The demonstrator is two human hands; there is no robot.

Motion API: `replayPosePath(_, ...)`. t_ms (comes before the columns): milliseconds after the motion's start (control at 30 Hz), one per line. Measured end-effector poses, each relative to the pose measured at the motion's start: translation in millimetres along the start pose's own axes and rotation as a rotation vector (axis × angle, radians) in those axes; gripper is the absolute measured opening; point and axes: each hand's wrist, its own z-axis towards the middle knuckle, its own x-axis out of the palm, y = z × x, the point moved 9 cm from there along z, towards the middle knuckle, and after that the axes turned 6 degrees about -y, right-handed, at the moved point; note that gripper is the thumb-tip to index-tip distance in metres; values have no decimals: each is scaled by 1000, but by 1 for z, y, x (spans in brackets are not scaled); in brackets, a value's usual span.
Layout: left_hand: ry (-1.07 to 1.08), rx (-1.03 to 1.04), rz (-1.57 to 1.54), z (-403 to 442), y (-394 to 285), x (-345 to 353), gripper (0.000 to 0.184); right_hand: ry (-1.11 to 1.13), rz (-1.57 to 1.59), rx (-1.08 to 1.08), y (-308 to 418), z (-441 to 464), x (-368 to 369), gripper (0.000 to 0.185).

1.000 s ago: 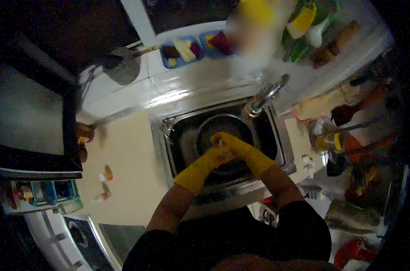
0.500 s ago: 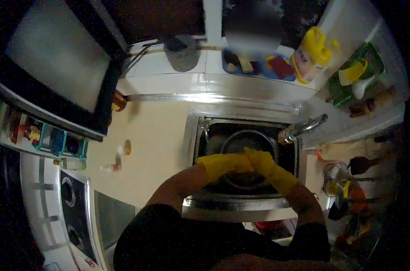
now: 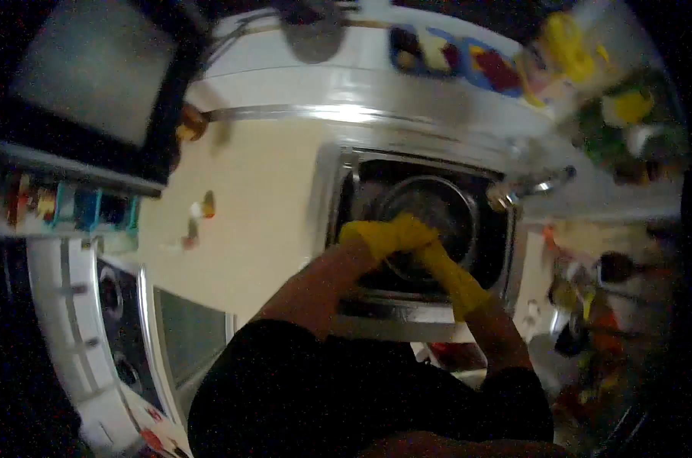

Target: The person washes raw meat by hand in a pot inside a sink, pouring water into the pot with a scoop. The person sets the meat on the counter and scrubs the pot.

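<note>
Both hands wear yellow rubber gloves and meet over the sink [image 3: 495, 256]. My left hand [image 3: 380, 235] comes in from the left, its fingers closed against the other glove. Pressed up to it is my right hand [image 3: 437, 261], also closed. Blur and the overlap hide whether anything is between them. Beneath the gloves a dark round vessel [image 3: 449, 204], perhaps a pan or basin, lies in the sink, partly covered by them. The metal faucet [image 3: 533, 185] stands at the sink's right.
A beige counter [image 3: 262, 206] with small bottles [image 3: 206, 206] extends left. Blue trays [image 3: 468, 72] with sponges and a yellow jug [image 3: 567, 49] line the back ledge. A green basket [image 3: 594, 133] is at right, above hanging utensils [image 3: 617, 267]. A stove [image 3: 119, 320] sits lower left.
The camera view has tilted, so the sink and ledge appear higher. My gloved hands remain together, shifted slightly left over the round vessel, with the right forearm angled more steeply.
</note>
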Motion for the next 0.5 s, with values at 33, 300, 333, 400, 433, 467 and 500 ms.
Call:
replayPosePath(33,28,38,101,-1,-11,-4,25,-74,56,-119,7,-5,-4,35)
replayPosePath(300,-553,38,27,-91,22,-102,20,-209,731,855,-98,-62,-45,45)
replayPosePath(333,-455,-114,7,-104,55,-96,21,-344,119,718,-110,-63,-61,45)
replayPosePath(400,-668,-204,-584,-159,77,-127,26,-364,4,646,-89,-57,-67,44)
replayPosePath(433,-801,-207,-866,-188,87,-142,31,-370,-51,611,-89,-57,-58,43)
replayPosePath(467,-852,-365,-572,-218,106,-145,36,-378,-107,577,-90,-57,-48,42)
replayPosePath(500,-887,-510,-269,-249,123,-151,44,-138,-190,625,-119,-60,10,44)
